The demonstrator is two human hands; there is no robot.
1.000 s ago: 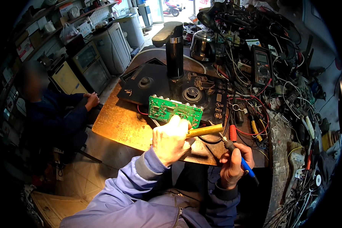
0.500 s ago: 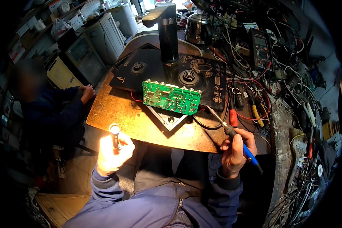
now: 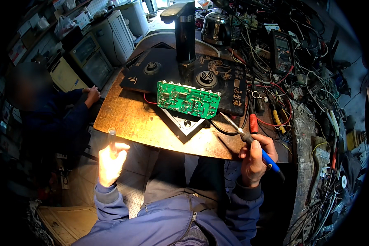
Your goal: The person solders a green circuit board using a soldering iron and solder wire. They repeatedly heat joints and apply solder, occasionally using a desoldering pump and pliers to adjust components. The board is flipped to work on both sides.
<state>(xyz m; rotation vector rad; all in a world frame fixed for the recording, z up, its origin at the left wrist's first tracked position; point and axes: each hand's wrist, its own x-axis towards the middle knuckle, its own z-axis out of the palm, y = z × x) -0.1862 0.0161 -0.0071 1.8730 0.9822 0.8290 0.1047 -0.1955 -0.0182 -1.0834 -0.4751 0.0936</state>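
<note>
My left hand, washed out by strong light, is at the front left edge of the table. Its fingers close round a short dark tube with a pale upper end; glare hides finer detail. In my right hand is a soldering iron with a blue handle, held like a pen. Its metal tip points up and left, close to the lower right corner of a green circuit board. That board leans solder side toward me against a black tea-stove panel. A red wire runs out at its left.
A black spout column rises behind the board, with a glass kettle beyond. A multimeter, tangled cables and a red-handled probe crowd the right. On the left, another person sits with hands together.
My left hand with the tube has moved left and slightly down, and the tube's end looks less bright. My right hand and the soldering iron have barely shifted. The whole view has tilted slightly.
</note>
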